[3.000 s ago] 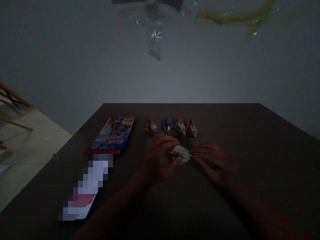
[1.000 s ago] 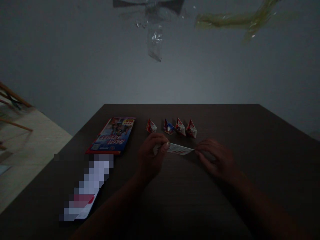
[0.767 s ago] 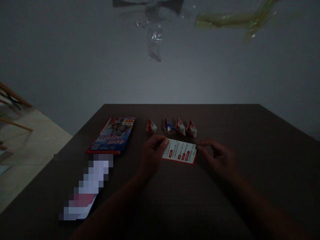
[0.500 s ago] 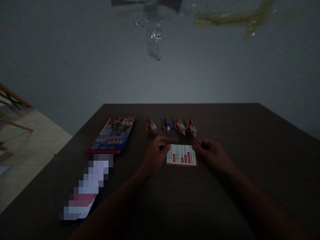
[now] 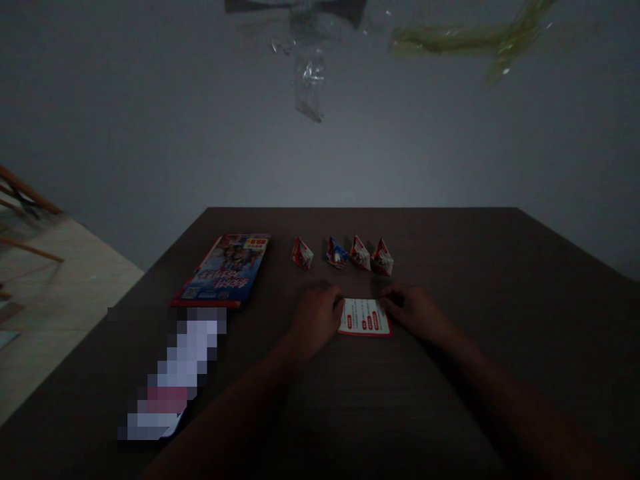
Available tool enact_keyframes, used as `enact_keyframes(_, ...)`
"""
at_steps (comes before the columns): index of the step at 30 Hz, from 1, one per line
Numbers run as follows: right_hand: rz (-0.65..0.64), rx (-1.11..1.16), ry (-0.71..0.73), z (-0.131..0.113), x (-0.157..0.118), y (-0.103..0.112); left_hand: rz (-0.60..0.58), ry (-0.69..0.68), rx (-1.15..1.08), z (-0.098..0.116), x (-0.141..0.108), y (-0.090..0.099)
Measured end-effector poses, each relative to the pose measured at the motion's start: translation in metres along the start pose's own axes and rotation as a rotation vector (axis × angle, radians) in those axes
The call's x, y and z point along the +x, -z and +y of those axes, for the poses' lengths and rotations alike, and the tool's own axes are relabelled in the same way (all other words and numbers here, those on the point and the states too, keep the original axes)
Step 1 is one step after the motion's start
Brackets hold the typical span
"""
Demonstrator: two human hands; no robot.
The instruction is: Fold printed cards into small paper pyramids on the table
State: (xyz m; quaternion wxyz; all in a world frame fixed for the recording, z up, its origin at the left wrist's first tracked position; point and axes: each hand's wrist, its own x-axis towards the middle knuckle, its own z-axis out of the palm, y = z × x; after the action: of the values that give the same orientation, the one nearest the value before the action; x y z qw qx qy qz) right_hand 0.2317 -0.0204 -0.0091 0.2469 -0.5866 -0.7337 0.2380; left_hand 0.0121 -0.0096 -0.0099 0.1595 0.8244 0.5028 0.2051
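A small white sheet of printed paper (image 5: 365, 317) with red labels and a red edge lies in front of me between my hands. My left hand (image 5: 319, 317) pinches its left edge, with the fingertips partly hidden. At the upper right corner, the fingers of my right hand (image 5: 414, 308) are closed on the same sheet. Just beyond stand several folded paper pieces: a red-and-white one (image 5: 302, 253) on the left, a blue one (image 5: 337, 253), and two more red-and-white ones (image 5: 360, 253) (image 5: 382, 257) on the right.
On the left lies a stack of colourful printed leaflets (image 5: 225, 270). Nearer me is a lit phone-like device (image 5: 187, 373), its screen pixelated. The dark wooden table (image 5: 475, 247) meets a grey wall (image 5: 425, 147) bearing tape. Wooden furniture legs (image 5: 33, 248) stand on the floor at left.
Both hands have drawn slightly nearer to me with the sheet, and closer together. My left hand has turned, covering more of the sheet's left edge. The folded pieces have not moved.
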Motion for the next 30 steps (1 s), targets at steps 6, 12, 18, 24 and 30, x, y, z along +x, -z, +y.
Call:
enact_keyframes(6,0.009,-0.202,0.081,0.004,0.002,0.0,-0.093,-0.089,0.213,0.006,-0.001,0.011)
enact_keyframes(12,0.071,-0.289,0.236,-0.008,-0.005,0.0,-0.117,-0.14,0.216,0.003,-0.004,0.015)
enact_keyframes(18,-0.046,-0.295,0.472,-0.029,-0.014,-0.012,-0.175,-0.168,0.189,-0.003,-0.006,0.024)
enact_keyframes(24,-0.123,-0.282,0.486,-0.03,-0.012,-0.015,-0.286,-0.205,0.149,-0.015,-0.002,0.035)
enact_keyframes(30,-0.137,-0.293,0.493,-0.031,-0.012,-0.013,-0.301,-0.208,0.133,-0.016,-0.001,0.037)
